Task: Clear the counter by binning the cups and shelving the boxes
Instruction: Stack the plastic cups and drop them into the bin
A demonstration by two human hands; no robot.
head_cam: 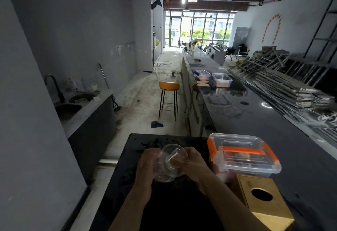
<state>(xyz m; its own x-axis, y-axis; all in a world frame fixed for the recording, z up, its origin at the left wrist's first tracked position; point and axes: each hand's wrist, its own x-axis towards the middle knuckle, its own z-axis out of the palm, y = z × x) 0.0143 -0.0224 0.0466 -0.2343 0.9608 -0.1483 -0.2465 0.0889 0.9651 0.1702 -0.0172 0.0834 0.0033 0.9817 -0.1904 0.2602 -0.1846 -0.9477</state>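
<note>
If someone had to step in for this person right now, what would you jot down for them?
Left hand and right hand: both wrapped around clear plastic cups, held over the near end of the black counter.
Boxes: an orange-latched clear box sits just right of the hands, a wooden box with a round hole in front of it, and two lidded containers farther along.
Done: nothing visibly binned or shelved.
Left: bin the cups, shelve the boxes. No bin or shelf shows.
</note>
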